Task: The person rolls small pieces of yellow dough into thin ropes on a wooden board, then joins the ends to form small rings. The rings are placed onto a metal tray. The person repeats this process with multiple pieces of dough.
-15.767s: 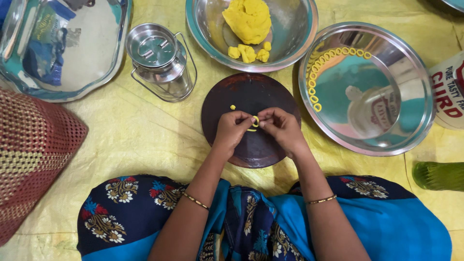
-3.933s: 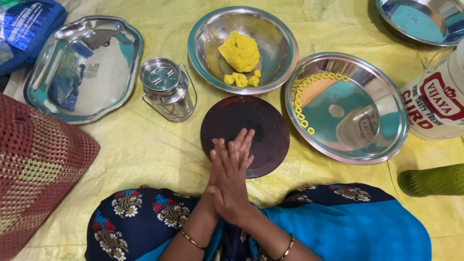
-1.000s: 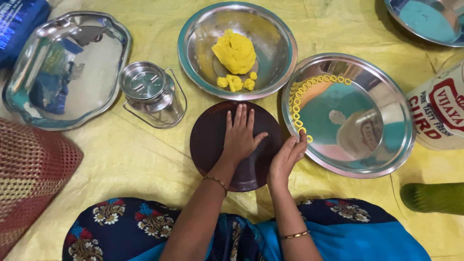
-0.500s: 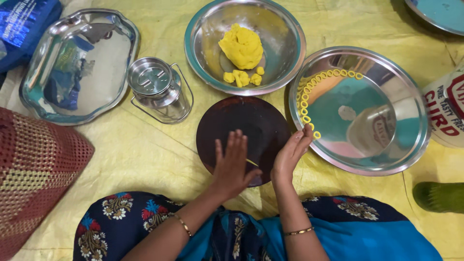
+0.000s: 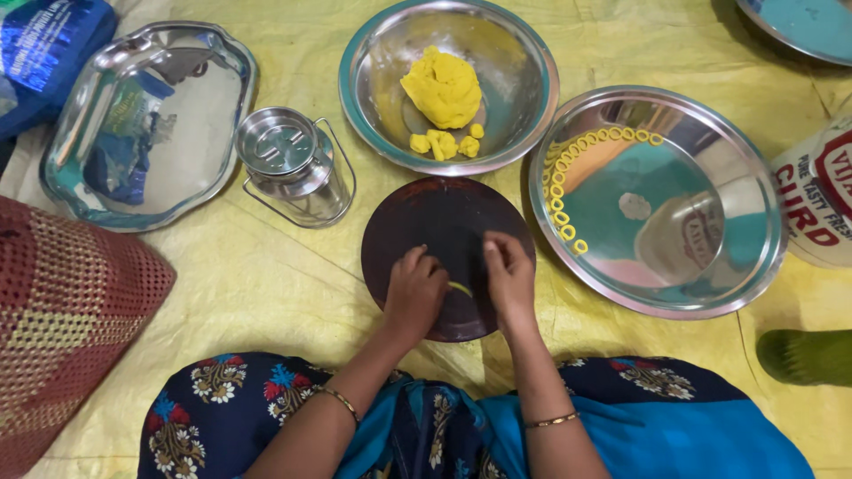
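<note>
Both my hands rest on a round dark brown board (image 5: pixel 439 222) in front of me. My left hand (image 5: pixel 415 293) and my right hand (image 5: pixel 508 273) pinch the two ends of a thin yellow dough strip (image 5: pixel 461 288) lying between them on the board. Beyond the board a steel bowl (image 5: pixel 524 115) holds a lump of yellow dough (image 5: pixel 442 87) and a few small pieces (image 5: pixel 441 144). To the right, a wide steel plate (image 5: pixel 710 293) carries several small yellow dough rings (image 5: pixel 561 191) along its left and upper rim.
A small lidded steel can (image 5: pixel 288 164) stands left of the board. A scalloped steel tray (image 5: pixel 62 191) lies at far left by a blue packet (image 5: pixel 49 49). A red woven bag (image 5: pixel 62 319) is at lower left, a white tub (image 5: pixel 821 200) and a green object (image 5: pixel 803 355) at right. A yellow sheet (image 5: pixel 257 284) covers the floor.
My hands were flat with fingers spread over the board and near the plate's rim; now both have curled inward and pinch the thin dough strip at the board's near side.
</note>
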